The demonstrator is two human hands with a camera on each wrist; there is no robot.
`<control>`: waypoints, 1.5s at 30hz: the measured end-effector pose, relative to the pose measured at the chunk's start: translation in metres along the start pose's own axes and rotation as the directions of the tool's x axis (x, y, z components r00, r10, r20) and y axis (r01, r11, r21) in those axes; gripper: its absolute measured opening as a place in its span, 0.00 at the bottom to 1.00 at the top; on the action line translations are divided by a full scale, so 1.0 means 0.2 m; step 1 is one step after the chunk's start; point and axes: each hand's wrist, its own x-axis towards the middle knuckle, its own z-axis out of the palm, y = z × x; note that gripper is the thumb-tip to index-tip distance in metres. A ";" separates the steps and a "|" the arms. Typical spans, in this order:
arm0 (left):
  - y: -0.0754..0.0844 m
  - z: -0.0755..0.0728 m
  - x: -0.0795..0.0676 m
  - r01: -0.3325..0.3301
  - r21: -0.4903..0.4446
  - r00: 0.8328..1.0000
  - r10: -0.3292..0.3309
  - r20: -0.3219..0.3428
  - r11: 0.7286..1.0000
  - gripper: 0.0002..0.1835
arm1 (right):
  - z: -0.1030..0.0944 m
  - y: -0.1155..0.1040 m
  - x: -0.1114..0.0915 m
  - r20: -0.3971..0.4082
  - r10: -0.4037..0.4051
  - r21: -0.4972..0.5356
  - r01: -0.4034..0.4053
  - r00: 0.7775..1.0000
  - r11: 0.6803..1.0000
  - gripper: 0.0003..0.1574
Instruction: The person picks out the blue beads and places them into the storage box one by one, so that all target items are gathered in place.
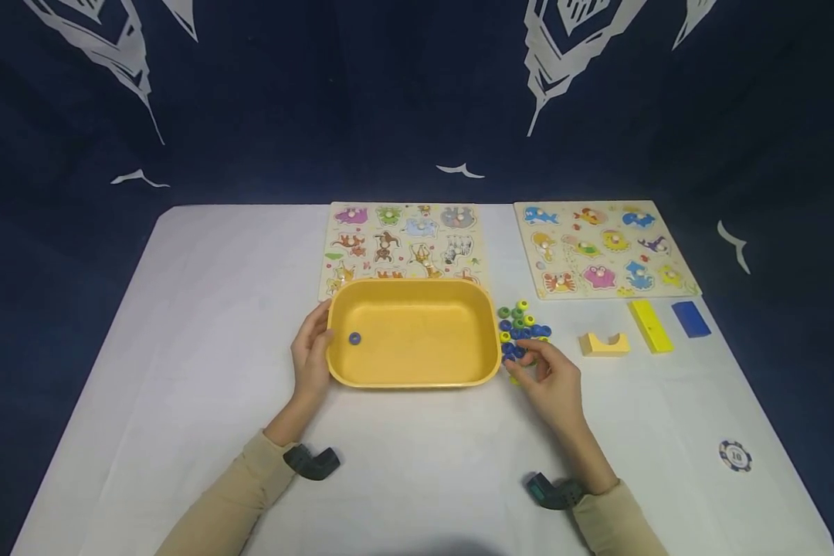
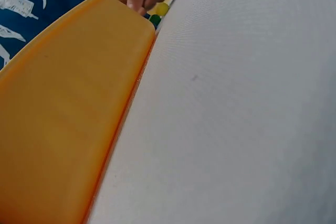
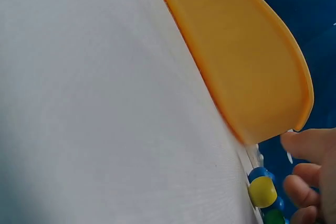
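Note:
A yellow plastic tray sits in the middle of the white table, with one small blue bead inside near its left end. My left hand holds the tray's left end, fingers along the outer wall and thumb by the rim. Just past the tray's right end lies a loose cluster of blue, green and yellow beads. My right hand reaches over the cluster's near side, thumb and index finger spread apart around blue beads. In the right wrist view, a yellow bead shows below the fingers.
Behind the tray lies an animal peg puzzle, partly covered by it. A sea-animal puzzle lies at back right. Nearer are an arched block, a yellow block, a blue block and a poker chip.

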 end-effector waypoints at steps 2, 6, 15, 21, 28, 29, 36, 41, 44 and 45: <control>0.00 0.00 0.00 0.000 -0.007 1.000 0.000 0.001 1.000 0.24 | 0.02 0.03 -0.01 0.000 0.003 -0.024 -0.003 1.000 1.000 0.24; 0.03 0.00 0.00 0.012 -0.018 1.000 -0.012 0.010 1.000 0.24 | 0.04 0.06 -0.02 0.003 -0.025 -0.091 0.025 1.000 0.996 0.26; 0.14 0.03 -0.02 -0.005 0.005 1.000 0.005 0.017 1.000 0.24 | 0.06 0.07 -0.02 -0.009 -0.050 -0.184 0.047 0.999 0.982 0.23; 0.15 0.02 -0.02 -0.005 0.005 1.000 0.005 0.018 1.000 0.24 | 0.07 0.06 -0.01 -0.008 -0.045 -0.231 0.042 0.999 0.972 0.17; 0.15 0.03 -0.02 0.027 0.004 1.000 -0.027 0.012 1.000 0.24 | 0.04 0.00 0.03 -0.054 -0.096 -0.137 0.087 0.994 0.987 0.15; 0.15 0.03 -0.02 0.028 0.006 1.000 -0.029 0.013 1.000 0.24 | 0.03 -0.01 0.04 -0.054 -0.106 -0.110 0.099 0.993 0.989 0.14; 0.15 0.03 -0.02 0.035 0.000 0.999 -0.035 0.005 0.999 0.24 | 0.01 -0.21 0.25 0.007 -0.181 -0.035 0.181 0.983 0.983 0.11; 0.14 0.03 -0.02 0.035 0.002 0.999 -0.035 0.013 0.999 0.24 | 0.08 -0.33 0.36 0.097 -0.181 0.030 0.179 0.979 0.983 0.12; 0.15 0.03 -0.02 0.038 -0.004 0.999 -0.038 0.011 0.999 0.24 | 0.17 -0.42 0.40 0.195 -0.176 0.052 0.169 0.965 0.984 0.12; 0.15 0.03 -0.02 0.038 -0.007 0.999 -0.038 0.009 0.999 0.24 | 0.20 -0.45 0.41 0.223 -0.179 0.048 0.173 0.958 0.984 0.12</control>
